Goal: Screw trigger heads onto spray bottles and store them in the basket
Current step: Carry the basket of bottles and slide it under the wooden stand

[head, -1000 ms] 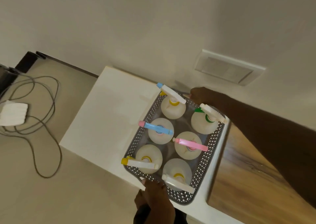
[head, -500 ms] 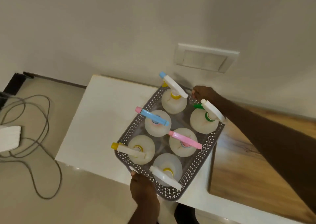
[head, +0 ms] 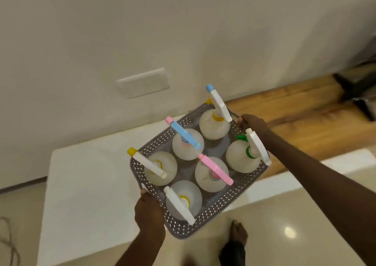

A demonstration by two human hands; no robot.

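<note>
Head camera: both my hands hold the filled basket (head: 213, 211) by its two ends.

My left hand (head: 149, 210) curls round the near rim and my right hand (head: 251, 123) grips the far rim, so the grey perforated basket hangs between them, partly above the white table (head: 85, 184) and partly past its edge. Six spray bottles (head: 188, 144) stand inside in two rows, each already wearing a trigger head (head: 215, 169). I judge the screwing done and the storing nearly finished; what is left is carrying the load level to its place, since the tall bottles could tip. No brand, label or writing is readable anywhere.
</note>
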